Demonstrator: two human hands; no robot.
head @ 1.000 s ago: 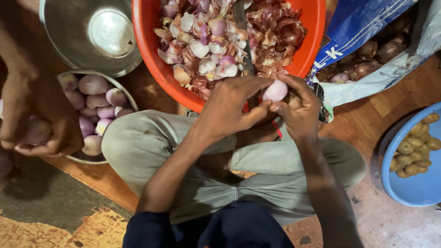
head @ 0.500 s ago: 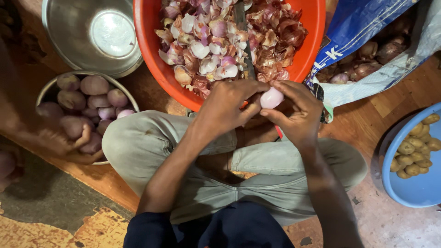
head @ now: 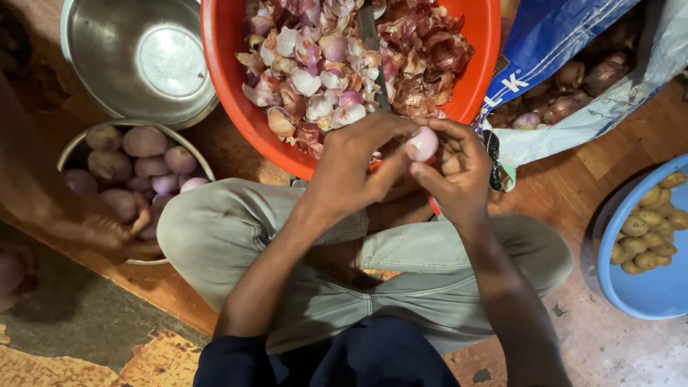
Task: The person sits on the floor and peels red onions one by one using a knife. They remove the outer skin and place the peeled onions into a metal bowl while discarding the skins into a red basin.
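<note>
Both my hands hold one small peeled pink shallot [head: 422,143] just in front of an orange basin [head: 229,79]. My left hand [head: 355,172] pinches it from the left with thumb and fingers. From the right, my right hand [head: 455,175] cups the shallot. The basin holds shallot skins and peeled pieces, with a knife [head: 373,50] lying across them. I sit cross-legged in grey trousers [head: 236,229].
A steel bowl [head: 72,147] of peeled shallots stands at left, with another person's hand [head: 107,226] reaching into it. An empty steel pan [head: 140,57] lies behind it. A blue sack [head: 559,43] of unpeeled shallots is at right, and a blue bowl [head: 609,272] of small potatoes.
The other person's hand has dropped from above the steel bowl down into its near side. My hands have turned the shallot slightly and stayed in place.
</note>
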